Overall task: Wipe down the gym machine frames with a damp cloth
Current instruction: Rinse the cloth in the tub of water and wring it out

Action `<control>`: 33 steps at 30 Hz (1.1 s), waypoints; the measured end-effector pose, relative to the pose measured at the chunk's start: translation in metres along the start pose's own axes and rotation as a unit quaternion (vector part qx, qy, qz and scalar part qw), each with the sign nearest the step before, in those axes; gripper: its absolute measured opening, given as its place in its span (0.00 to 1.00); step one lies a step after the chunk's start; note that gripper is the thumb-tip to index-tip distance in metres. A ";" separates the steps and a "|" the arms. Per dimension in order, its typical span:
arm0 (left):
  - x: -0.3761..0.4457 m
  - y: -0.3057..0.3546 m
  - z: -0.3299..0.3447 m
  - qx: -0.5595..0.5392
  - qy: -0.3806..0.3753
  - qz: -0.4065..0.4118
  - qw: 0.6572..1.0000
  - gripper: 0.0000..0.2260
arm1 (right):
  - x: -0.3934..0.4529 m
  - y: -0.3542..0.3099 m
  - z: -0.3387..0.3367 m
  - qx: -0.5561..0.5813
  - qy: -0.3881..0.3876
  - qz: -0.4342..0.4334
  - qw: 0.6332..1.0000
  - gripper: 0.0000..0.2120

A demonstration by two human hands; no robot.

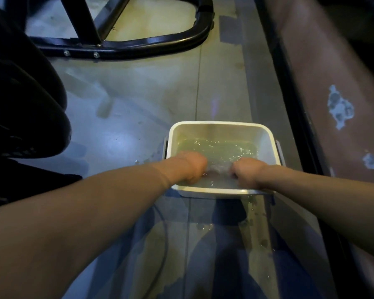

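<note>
Down on the smooth concrete floor (138, 100), both hands, left (192, 167) and right (246, 171), are curling around a pale, sodden cloth (218, 169) submerged in the rectangular white plastic tub's (218, 125) rippling, cloudy water (220, 147).

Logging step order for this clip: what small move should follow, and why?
Probably lift and wring: both hands, left hand and right hand, are curled in the churned water of the white tub, apparently around a submerged cloth; the black machine frame waits beyond.
</note>
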State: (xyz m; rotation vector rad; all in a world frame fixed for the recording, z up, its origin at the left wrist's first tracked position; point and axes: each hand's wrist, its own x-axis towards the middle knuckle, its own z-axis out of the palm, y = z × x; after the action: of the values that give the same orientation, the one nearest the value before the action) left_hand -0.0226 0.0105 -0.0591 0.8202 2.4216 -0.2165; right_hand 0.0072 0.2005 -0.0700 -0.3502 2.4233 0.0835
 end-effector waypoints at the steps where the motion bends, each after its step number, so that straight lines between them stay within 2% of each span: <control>1: 0.000 0.002 0.001 0.009 -0.006 0.004 1.000 0.04 | 0.002 -0.003 0.001 -0.001 -0.009 0.001 1.000 0.10; 3: 0.000 0.002 0.004 0.011 -0.011 0.008 1.000 0.03 | 0.000 -0.002 -0.001 0.009 -0.010 -0.008 1.000 0.07; 5: -0.001 -0.004 0.006 -0.041 0.001 0.005 0.999 0.05 | -0.002 0.005 -0.004 0.068 0.025 -0.003 0.997 0.03; 6: -0.001 -0.007 0.006 -0.096 0.013 -0.003 0.995 0.06 | -0.004 0.010 -0.009 0.122 0.058 0.009 0.991 0.07; 8: -0.002 -0.012 0.003 -0.222 0.064 -0.013 0.973 0.07 | -0.008 0.022 -0.022 0.240 0.125 0.040 0.962 0.10; 10: -0.004 -0.014 0.000 -0.314 0.138 -0.024 0.939 0.07 | -0.012 0.029 -0.036 0.365 0.154 0.072 0.915 0.08; 12: -0.005 -0.015 -0.002 -0.350 0.201 -0.031 0.914 0.06 | -0.013 0.032 -0.043 0.453 0.174 0.086 0.870 0.05; 13: -0.006 -0.015 -0.002 -0.346 0.215 -0.030 0.913 0.05 | -0.013 0.032 -0.043 0.464 0.194 0.087 0.860 0.04; 14: -0.007 -0.016 -0.002 -0.330 0.216 -0.028 0.919 0.05 | -0.011 0.032 -0.042 0.445 0.214 0.088 0.865 0.05; 16: -0.007 -0.017 -0.001 -0.263 0.187 -0.018 0.946 0.05 | -0.009 0.031 -0.036 0.337 0.212 0.073 0.914 0.08; 18: -0.008 -0.014 0.001 -0.174 0.139 -0.008 0.975 0.04 | -0.009 0.022 -0.026 0.181 0.147 0.033 0.972 0.11; 19: -0.010 -0.012 0.001 -0.128 0.112 -0.006 0.985 0.04 | -0.009 0.017 -0.022 0.117 0.114 0.017 0.986 0.11; 23: -0.008 -0.003 0.004 -0.023 0.029 -0.003 0.999 0.03 | -0.007 -0.001 -0.003 0.049 0.050 -0.001 0.998 0.04; 27: -0.009 0.000 0.002 -0.028 0.017 0.005 0.999 0.04 | -0.007 -0.005 -0.010 0.009 -0.001 -0.001 1.000 0.08; 28: -0.009 -0.002 0.003 -0.057 0.031 0.003 0.998 0.04 | -0.008 -0.002 -0.014 0.030 0.013 0.003 0.999 0.05; 30: -0.010 -0.006 0.004 -0.165 0.072 -0.003 0.984 0.04 | -0.010 0.008 -0.024 0.130 0.091 0.020 0.987 0.04; 33: -0.018 -0.006 0.003 -0.302 0.197 -0.008 0.933 0.05 | -0.013 0.019 -0.029 0.258 0.264 0.071 0.927 0.04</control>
State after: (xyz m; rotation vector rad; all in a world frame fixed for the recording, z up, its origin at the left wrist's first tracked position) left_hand -0.0128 -0.0043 -0.0517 0.5910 2.6205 0.7238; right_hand -0.0070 0.2176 -0.0399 0.0589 2.8648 -0.6550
